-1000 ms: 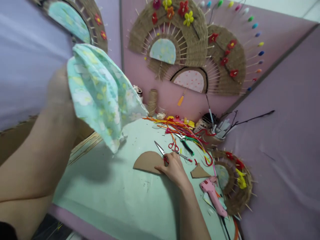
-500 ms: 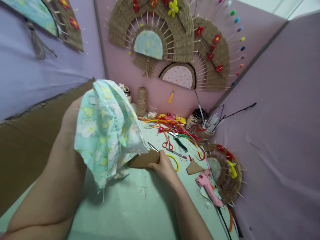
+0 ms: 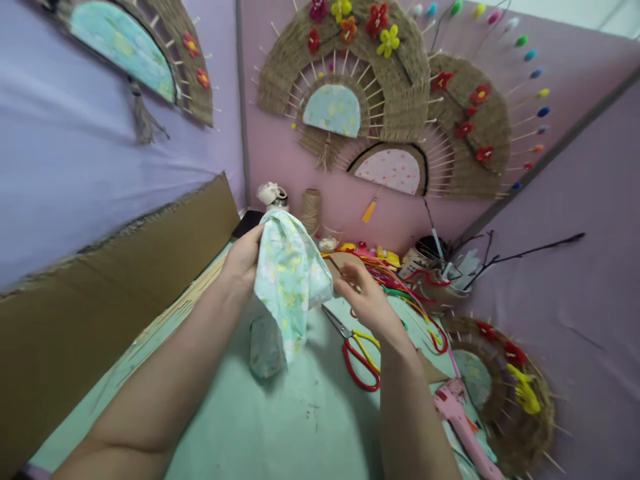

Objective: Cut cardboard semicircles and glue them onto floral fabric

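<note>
My left hand (image 3: 244, 257) grips the upper left edge of a light green floral cloth (image 3: 287, 273), which hangs in folds above the table. At the cloth's right edge is my right hand (image 3: 364, 293), its fingers curled; a brown cardboard piece (image 3: 347, 261) shows just behind them. Whether the fingers hold the cardboard or the cloth's edge is unclear. Below this hand, scissors (image 3: 357, 347) with red and yellow handles lie on the green table. Under the cloth sits a small floral piece (image 3: 266, 348), partly covered.
A pink glue gun (image 3: 467, 427) and a round woven piece (image 3: 510, 393) lie at the right. Colourful pipe cleaners (image 3: 435, 333), a twine spool (image 3: 311, 210) and a pot with twigs (image 3: 445, 287) stand farther back. A cardboard strip (image 3: 120, 293) borders the left. Woven fans (image 3: 405, 87) hang on the wall.
The view has shifted, and both hands and the cloth are farther from the camera. My right hand has left the table surface by the scissors, which now show fully.
</note>
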Motion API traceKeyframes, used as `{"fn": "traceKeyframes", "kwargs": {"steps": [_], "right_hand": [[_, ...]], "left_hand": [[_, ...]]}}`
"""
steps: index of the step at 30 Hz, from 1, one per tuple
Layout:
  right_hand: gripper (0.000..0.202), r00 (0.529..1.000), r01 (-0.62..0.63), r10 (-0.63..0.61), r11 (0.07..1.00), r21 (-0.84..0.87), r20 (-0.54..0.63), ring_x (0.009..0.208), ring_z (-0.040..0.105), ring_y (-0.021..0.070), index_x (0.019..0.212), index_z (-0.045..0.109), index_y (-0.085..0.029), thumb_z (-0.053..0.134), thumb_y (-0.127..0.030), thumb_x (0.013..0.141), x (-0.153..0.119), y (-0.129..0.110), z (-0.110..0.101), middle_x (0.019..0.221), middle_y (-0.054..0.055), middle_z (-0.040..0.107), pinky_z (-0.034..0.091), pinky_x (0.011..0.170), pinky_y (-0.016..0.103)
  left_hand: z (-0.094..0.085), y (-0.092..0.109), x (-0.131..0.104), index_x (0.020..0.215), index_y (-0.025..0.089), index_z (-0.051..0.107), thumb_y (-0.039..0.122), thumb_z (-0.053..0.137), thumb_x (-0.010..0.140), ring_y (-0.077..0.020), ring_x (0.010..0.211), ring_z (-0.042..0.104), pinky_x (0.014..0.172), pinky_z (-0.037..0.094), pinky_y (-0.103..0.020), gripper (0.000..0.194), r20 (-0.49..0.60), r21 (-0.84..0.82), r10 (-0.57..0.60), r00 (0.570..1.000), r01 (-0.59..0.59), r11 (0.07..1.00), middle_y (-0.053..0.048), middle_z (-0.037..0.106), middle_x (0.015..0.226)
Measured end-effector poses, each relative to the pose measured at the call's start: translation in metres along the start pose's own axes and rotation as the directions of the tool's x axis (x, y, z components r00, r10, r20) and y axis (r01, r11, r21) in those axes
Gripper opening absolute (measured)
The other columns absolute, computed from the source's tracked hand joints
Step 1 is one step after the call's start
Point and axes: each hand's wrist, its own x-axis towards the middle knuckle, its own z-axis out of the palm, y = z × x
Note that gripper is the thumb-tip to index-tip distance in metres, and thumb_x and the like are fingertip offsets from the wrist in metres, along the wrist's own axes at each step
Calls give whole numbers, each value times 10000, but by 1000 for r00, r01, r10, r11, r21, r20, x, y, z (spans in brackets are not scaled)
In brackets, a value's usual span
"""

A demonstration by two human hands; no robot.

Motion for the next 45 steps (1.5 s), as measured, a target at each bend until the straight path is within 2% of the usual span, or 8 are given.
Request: {"fn": "traceKeyframes", "kwargs": {"steps": [7,14,18,22,32,35,40,45], "right_hand": [[360,958,-102,42,974,203,283,915,654,235,985,684,-174,707,-397,704,-6,-5,23,995,63,717,490,857,374],[166,974,50,110,745,665,-197,631,582,119,811,587,-220,645,-279,667,0,-11,-11,730,-50,643,480,621,250],[107,882,264,107,695,669,-460,649,571,112,736,493,-224,577,-243,673,3,-15,-36,710,-59,594,475,601,229],[137,790,334,141,717,612,-597,549,508,96,668,430,-224,566,-213,675,3,-9,-56,576,-89,478,436,538,213],[158,693,435,125,712,551,-710,508,451,73,618,433,-205,583,-175,658,-8,-10,-80,558,-93,434,411,513,196],[224,642,515,45,714,474,-766,509,444,67,592,383,-212,596,-180,652,-11,-10,-89,551,-98,391,413,518,185],[222,604,539,67,699,469,-794,510,447,64,603,394,-210,613,-197,633,-11,-4,-99,557,-100,405,422,522,183],[145,657,477,157,671,567,-738,536,492,77,691,468,-210,604,-210,642,-11,-10,-93,591,-97,495,444,541,195]], "left_hand": [[12,1,-7,728,145,651,230,562,754,-189,652,670,724,573,-339,126,-41,-2,-1,999,1,1000,-54,698,673],[-5,18,-5,818,168,638,271,672,689,-146,634,610,615,513,-261,168,131,336,225,966,-256,906,-13,653,688],[-11,22,-10,824,168,646,327,717,663,-113,599,546,535,418,-206,237,283,665,314,906,-422,617,9,623,698],[-7,23,-19,777,155,662,394,661,705,-119,616,512,544,371,-216,250,419,870,158,894,-445,214,3,605,692],[-19,10,-1,793,189,614,190,468,674,-168,680,528,597,347,-260,188,496,752,-165,852,-517,-409,-27,623,771],[-29,2,12,714,193,559,184,475,632,-165,633,498,561,314,-265,117,470,745,-208,858,-512,-427,-11,579,696],[-41,0,29,703,184,559,222,448,633,-162,648,500,570,344,-250,137,479,838,-219,850,-517,-176,7,556,682],[-14,53,19,796,170,596,201,432,700,-153,665,482,611,348,-240,193,499,861,231,835,-446,-245,2,571,717]]}}
